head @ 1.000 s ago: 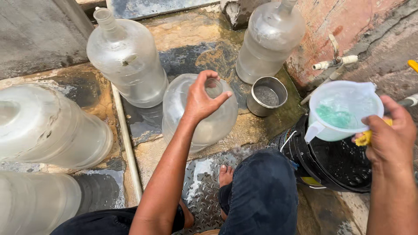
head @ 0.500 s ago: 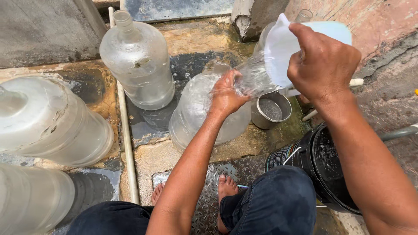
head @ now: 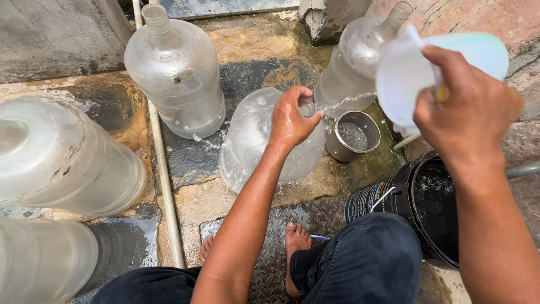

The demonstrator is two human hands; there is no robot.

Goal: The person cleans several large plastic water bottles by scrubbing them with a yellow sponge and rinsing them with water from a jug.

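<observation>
I am stretching my left arm forward, left hand (head: 291,119) gripping the neck of the tilted jug (head: 253,141) lying on the wet stone floor (head: 236,197). My right hand (head: 469,110) is raised, clutching a white pitcher (head: 402,73) and tipping water toward the neck. A black bucket (head: 422,197) is standing beside my knee.

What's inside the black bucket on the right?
The black bucket holds dark water, surface visible near its rim. The right hand and forearm cover part of the opening; anything below the surface is hidden.
</observation>
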